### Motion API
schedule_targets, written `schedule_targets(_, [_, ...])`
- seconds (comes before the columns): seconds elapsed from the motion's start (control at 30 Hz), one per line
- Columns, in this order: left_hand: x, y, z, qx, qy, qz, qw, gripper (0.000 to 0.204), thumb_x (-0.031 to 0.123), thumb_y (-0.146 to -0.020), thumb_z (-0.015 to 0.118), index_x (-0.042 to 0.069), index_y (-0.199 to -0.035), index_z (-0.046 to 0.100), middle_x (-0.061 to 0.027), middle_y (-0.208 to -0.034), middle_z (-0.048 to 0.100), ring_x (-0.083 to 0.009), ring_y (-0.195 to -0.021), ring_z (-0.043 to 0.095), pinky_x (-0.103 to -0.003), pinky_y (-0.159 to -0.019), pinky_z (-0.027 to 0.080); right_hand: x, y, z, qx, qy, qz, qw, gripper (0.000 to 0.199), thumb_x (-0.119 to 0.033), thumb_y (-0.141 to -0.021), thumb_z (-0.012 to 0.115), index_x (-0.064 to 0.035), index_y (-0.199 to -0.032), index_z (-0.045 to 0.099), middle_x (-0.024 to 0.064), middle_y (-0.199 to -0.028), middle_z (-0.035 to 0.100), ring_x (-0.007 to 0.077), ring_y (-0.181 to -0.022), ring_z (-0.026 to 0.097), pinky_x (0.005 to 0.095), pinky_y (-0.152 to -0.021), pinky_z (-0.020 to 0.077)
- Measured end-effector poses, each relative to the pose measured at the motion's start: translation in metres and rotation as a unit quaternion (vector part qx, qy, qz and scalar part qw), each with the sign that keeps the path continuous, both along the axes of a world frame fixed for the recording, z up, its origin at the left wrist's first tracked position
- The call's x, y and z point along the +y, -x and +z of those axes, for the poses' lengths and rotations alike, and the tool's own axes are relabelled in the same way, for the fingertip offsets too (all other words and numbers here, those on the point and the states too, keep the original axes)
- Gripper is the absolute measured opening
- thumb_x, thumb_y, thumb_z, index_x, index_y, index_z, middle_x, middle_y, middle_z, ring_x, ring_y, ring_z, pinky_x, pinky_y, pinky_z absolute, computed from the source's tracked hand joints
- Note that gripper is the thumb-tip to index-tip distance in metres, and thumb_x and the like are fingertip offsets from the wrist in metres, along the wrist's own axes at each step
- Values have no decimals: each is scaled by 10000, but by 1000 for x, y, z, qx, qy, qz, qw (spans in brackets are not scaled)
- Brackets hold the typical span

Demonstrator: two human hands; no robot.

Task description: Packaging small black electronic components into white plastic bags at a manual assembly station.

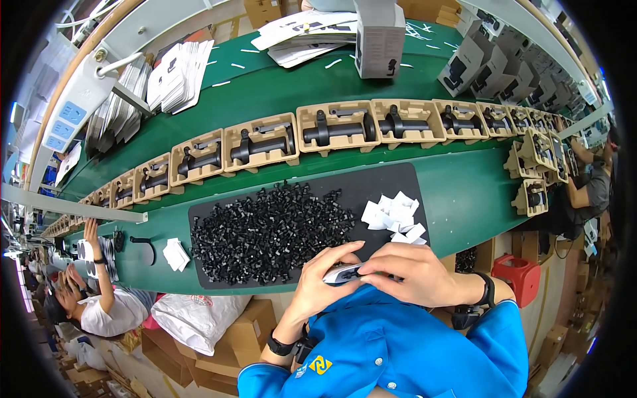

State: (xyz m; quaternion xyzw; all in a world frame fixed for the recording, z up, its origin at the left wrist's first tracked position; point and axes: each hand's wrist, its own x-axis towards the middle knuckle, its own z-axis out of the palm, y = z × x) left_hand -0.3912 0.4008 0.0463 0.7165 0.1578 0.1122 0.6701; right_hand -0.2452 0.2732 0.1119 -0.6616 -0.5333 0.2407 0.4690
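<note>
Close in front of my chest, my left hand (317, 282) is closed on a small white packet (343, 274), which shows a dark patch on its near face. My right hand (413, 273) meets it from the right, thumb and fingers pinched on a small black part (361, 270) against the packet. Just beyond both hands lies a dark grey mat (388, 178) on the green bench. Heaped on its left and middle is a wide pile of small black parts (269, 232). Several folded white paper pieces (393, 213) lie loosely at the mat's right end.
Behind the mat runs a long row of brown moulded trays (265, 158) holding black devices. A white box (379, 43) and stacked printed cards (179, 76) stand farther back. Small white papers (176, 255) lie left of the mat. Co-workers (109, 308) sit at both sides; a red stool (516, 278) stands right.
</note>
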Motion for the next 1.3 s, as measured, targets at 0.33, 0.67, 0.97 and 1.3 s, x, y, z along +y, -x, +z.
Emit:
schedule_targets(0.33, [9, 8, 7, 61, 105, -60, 991, 687, -73, -601, 688, 62, -1258, 541, -78, -924, 668, -128, -891, 616, -262, -795, 489, -2, 12, 6, -317, 179, 204, 909, 368, -92, -772, 551, -28, -1134, 534, 128, -610, 586, 274, -498, 612, 369, -411, 467])
schedule_targets(0.67, [9, 15, 3, -39, 66, 79, 994, 852, -72, -672, 718, 52, -1409, 309, -118, -1014, 664, -201, -953, 643, -323, -851, 518, 7, 12, 6, -309, 190, 150, 920, 255, -105, -748, 577, -20, -987, 545, 110, -555, 576, 285, -459, 603, 390, -410, 472])
schedule_targets(0.97, [-2, 5, 10, -63, 73, 35, 995, 842, -55, -719, 697, 19, -1425, 244, -163, -1011, 659, -216, -929, 648, -341, -873, 499, -12, -5, -20, -84, -51, -15, 995, 420, -104, -641, 793, -56, -1040, 671, 41, -808, 587, 202, -779, 584, 308, -633, 479])
schedule_targets(1.3, [-28, -33, -3, -1, 343, 14, 939, 556, 9, -898, 464, -26, -1404, 236, -198, -1166, 556, -307, -1042, 601, -388, -749, 584, -58, -38, -55, -233, -78, -32, 969, 336, -63, -700, 669, -159, -1020, 702, -15, -688, 510, 106, -588, 530, 228, -439, 452])
